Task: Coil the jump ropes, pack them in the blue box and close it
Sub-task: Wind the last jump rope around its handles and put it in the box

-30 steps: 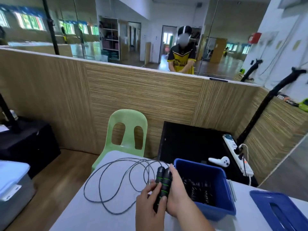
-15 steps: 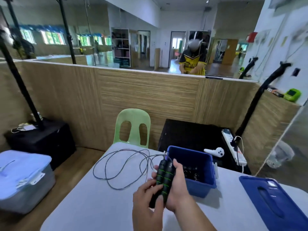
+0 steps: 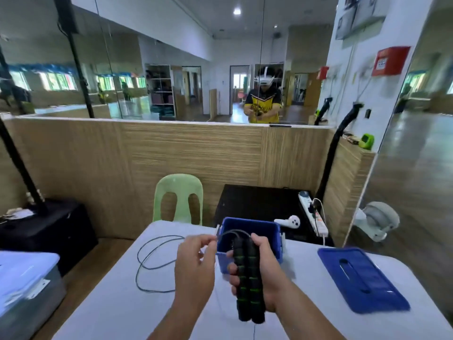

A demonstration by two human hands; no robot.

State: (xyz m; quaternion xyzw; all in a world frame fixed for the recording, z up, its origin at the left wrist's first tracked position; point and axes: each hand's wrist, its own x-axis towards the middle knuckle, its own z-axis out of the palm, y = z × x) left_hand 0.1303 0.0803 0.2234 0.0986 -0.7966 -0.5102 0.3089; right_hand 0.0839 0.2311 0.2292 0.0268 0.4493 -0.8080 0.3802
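Right hand (image 3: pixel 268 271) is wrapped tight around both black-and-green handles (image 3: pixel 248 276), held upright side by side just in front of the blue box (image 3: pixel 250 221). Left hand (image 3: pixel 193 265) sits just to the left, fingertips pinching the rope where it arcs over from the handle tops. The rest of the rope (image 3: pixel 152 267) lies in loose loops on the table (image 3: pixel 117 315), out to the left. The box is open at the far middle of the table and I can't make out what's in it. Its lid (image 3: pixel 362 278) lies flat, well off to the right. My guess is the winding is barely started. Main worry: those floppy loops cross each other, so a quick pull could knot them or drag them off the left edge. Also, a loose pinch would probably let the wraps spring open.
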